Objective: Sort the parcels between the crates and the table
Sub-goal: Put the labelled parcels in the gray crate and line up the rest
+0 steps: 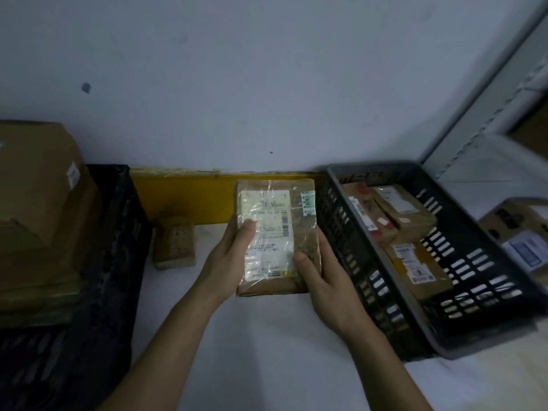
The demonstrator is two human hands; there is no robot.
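Both hands hold one parcel (277, 235) above the white counter (261, 336). Left hand (229, 259) grips its left edge, thumb lying across the white shipping label; right hand (321, 280) grips its lower right corner, thumb pressed on the plastic-wrapped front. This held parcel is a flat brown package, upright and facing the camera, with a small green-edged sticker at its upper right.

Just left of the held parcel, a small brown package (175, 243) lies on the counter near the yellow strip (184, 194) that runs along the foot of the wall. Farther left of it stands a dark crate (115, 232), with large cardboard boxes (38, 209) stacked in or beside it; which, I cannot tell. Just right of the held parcel sits a grey slotted crate (462, 256), close to the right hand, holding several labelled brown parcels (397, 221). Beyond that crate, far right of the held parcel, another labelled box (522, 232) shows partly, below a pale metal shelf frame (486, 120).
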